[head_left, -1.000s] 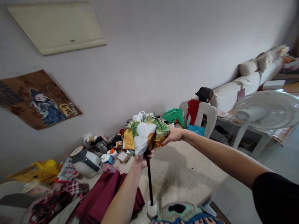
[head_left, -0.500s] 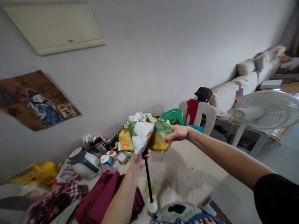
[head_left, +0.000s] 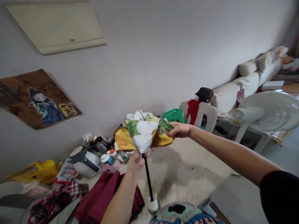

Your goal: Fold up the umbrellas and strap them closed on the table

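A partly folded umbrella [head_left: 146,132], with white, green and yellow printed cloth, is held over the table. Its black shaft [head_left: 148,179] runs down toward me and ends in a white handle [head_left: 153,205]. My left hand [head_left: 139,158] is wrapped round the shaft just below the gathered cloth. On the right side, my right hand [head_left: 179,130] pinches the edge of a loose cloth panel between thumb and fingers. The panels hang in loose folds, and the ribs are mostly hidden.
Left on the table [head_left: 187,168] are a dark red cloth [head_left: 100,196], an electric kettle [head_left: 86,163], small bottles [head_left: 107,159] and a yellow bag [head_left: 42,171]. Beyond the table stand a white chair [head_left: 207,115], a fan [head_left: 268,109] and a sofa [head_left: 233,90].
My right hand has moved slightly right and up with the panel edge, spreading the cloth a little wider. My left hand keeps its hold on the shaft.
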`<control>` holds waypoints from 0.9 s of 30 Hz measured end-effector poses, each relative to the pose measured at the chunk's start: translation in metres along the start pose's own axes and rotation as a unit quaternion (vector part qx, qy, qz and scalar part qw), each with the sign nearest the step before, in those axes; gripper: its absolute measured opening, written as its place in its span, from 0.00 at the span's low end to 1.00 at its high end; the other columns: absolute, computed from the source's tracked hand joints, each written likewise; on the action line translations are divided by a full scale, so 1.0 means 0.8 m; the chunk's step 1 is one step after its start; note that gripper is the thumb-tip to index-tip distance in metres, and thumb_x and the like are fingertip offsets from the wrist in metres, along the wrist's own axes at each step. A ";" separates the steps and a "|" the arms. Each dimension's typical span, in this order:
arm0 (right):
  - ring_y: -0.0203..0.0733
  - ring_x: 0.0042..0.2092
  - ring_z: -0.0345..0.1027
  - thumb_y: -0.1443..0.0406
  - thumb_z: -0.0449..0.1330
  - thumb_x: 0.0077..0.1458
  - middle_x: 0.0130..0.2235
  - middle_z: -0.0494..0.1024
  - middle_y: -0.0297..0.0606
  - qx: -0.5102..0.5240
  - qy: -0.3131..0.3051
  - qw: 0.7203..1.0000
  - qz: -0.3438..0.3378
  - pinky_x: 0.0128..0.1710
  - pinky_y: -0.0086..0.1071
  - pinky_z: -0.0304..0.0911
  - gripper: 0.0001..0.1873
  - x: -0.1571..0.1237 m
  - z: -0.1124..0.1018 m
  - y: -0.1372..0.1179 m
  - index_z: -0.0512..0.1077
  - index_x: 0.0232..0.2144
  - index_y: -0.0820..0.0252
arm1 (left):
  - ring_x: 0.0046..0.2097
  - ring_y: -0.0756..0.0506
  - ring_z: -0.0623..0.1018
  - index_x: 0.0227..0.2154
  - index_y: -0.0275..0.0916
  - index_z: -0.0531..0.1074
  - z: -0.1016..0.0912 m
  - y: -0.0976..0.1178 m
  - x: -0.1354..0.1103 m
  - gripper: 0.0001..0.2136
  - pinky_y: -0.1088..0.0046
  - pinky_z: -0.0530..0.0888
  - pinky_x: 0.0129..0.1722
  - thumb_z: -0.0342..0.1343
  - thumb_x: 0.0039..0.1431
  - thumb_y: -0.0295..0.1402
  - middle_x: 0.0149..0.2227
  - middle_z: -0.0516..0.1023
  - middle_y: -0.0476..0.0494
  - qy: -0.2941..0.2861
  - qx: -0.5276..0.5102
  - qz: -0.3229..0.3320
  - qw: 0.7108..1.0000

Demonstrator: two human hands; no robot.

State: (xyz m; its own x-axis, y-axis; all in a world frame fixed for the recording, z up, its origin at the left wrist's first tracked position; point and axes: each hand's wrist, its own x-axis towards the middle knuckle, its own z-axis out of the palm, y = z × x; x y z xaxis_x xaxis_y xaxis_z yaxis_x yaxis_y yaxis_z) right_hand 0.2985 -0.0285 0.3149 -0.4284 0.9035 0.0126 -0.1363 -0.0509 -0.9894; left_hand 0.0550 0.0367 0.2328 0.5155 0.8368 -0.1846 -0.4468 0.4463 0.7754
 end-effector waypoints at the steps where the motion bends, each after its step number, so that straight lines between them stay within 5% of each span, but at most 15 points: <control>1: 0.38 0.37 0.74 0.65 0.71 0.36 0.34 0.79 0.37 0.007 0.016 1.000 -0.010 0.40 0.29 0.70 0.21 -0.001 -0.001 0.000 0.72 0.35 0.64 | 0.21 0.56 0.58 0.27 0.37 0.68 0.000 0.002 0.000 0.20 0.81 0.50 0.18 0.74 0.35 0.33 0.18 0.59 0.56 0.000 0.000 0.004 1.000; 7: 0.38 0.41 0.71 0.67 0.72 0.36 0.40 0.77 0.35 -0.127 0.097 0.986 -0.054 0.40 0.28 0.68 0.29 -0.008 0.014 -0.003 0.71 0.43 0.62 | 0.20 0.56 0.58 0.29 0.37 0.69 0.003 0.005 -0.002 0.18 0.82 0.49 0.18 0.72 0.40 0.35 0.19 0.59 0.56 0.006 0.004 0.013 1.000; 11: 0.34 0.31 0.66 0.63 0.72 0.37 0.30 0.73 0.32 -0.129 0.031 0.990 -0.045 0.30 0.26 0.63 0.20 -0.014 0.014 -0.003 0.71 0.32 0.66 | 0.20 0.56 0.58 0.30 0.38 0.68 0.004 0.002 -0.005 0.17 0.82 0.50 0.18 0.71 0.41 0.34 0.19 0.58 0.56 0.006 0.001 0.008 1.000; 13: 0.34 0.32 0.68 0.62 0.72 0.38 0.31 0.74 0.33 -0.100 0.024 0.993 -0.054 0.32 0.27 0.64 0.21 -0.018 0.004 -0.011 0.72 0.34 0.66 | 0.20 0.55 0.58 0.29 0.39 0.67 0.004 0.002 -0.006 0.17 0.82 0.49 0.18 0.70 0.42 0.34 0.19 0.56 0.56 0.004 0.001 0.000 1.000; 16: 0.35 0.32 0.70 0.65 0.72 0.37 0.33 0.77 0.36 -0.069 0.142 0.984 -0.084 0.32 0.28 0.66 0.24 -0.027 -0.021 -0.028 0.74 0.39 0.65 | 0.20 0.55 0.55 0.29 0.40 0.66 0.001 0.005 -0.010 0.16 0.81 0.48 0.17 0.68 0.45 0.36 0.19 0.53 0.57 0.004 0.002 -0.006 1.000; 19: 0.30 0.25 0.63 0.67 0.71 0.37 0.25 0.73 0.30 0.036 0.332 0.929 -0.162 0.25 0.24 0.60 0.18 -0.039 -0.046 -0.031 0.74 0.35 0.62 | 0.19 0.56 0.52 0.29 0.40 0.64 -0.004 0.007 -0.012 0.15 0.80 0.48 0.18 0.67 0.47 0.37 0.19 0.51 0.58 0.010 0.006 0.000 1.000; 22: 0.29 0.23 0.59 0.64 0.68 0.41 0.23 0.68 0.29 0.120 0.409 0.887 -0.178 0.24 0.25 0.60 0.13 -0.052 -0.044 -0.007 0.70 0.31 0.59 | 0.19 0.55 0.51 0.27 0.41 0.63 -0.012 0.004 -0.011 0.15 0.79 0.50 0.18 0.66 0.49 0.37 0.18 0.52 0.57 0.019 0.013 0.006 1.000; 24: 0.33 0.25 0.63 0.60 0.68 0.42 0.26 0.72 0.34 0.145 0.380 0.903 -0.137 0.26 0.28 0.63 0.15 -0.056 -0.021 0.015 0.69 0.31 0.59 | 0.19 0.54 0.53 0.26 0.41 0.62 -0.018 -0.001 -0.009 0.15 0.78 0.51 0.19 0.65 0.48 0.38 0.17 0.54 0.56 0.023 0.017 0.012 1.000; 27: 0.42 0.35 0.71 0.52 0.70 0.41 0.35 0.77 0.41 0.186 0.246 0.948 -0.077 0.30 0.33 0.65 0.25 -0.054 0.028 0.038 0.70 0.38 0.58 | 0.19 0.52 0.57 0.26 0.42 0.63 -0.028 -0.008 -0.008 0.15 0.75 0.54 0.20 0.66 0.47 0.39 0.17 0.54 0.55 0.022 0.025 0.016 0.999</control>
State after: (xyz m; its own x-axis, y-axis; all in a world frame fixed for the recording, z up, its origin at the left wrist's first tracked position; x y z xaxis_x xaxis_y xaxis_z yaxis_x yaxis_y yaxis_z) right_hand 0.2927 -0.0789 0.2878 0.0778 0.9970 -0.0063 -0.5092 0.0343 -0.8600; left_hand 0.0379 0.0359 0.2154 0.4686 0.8642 -0.1835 -0.4255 0.4028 0.8103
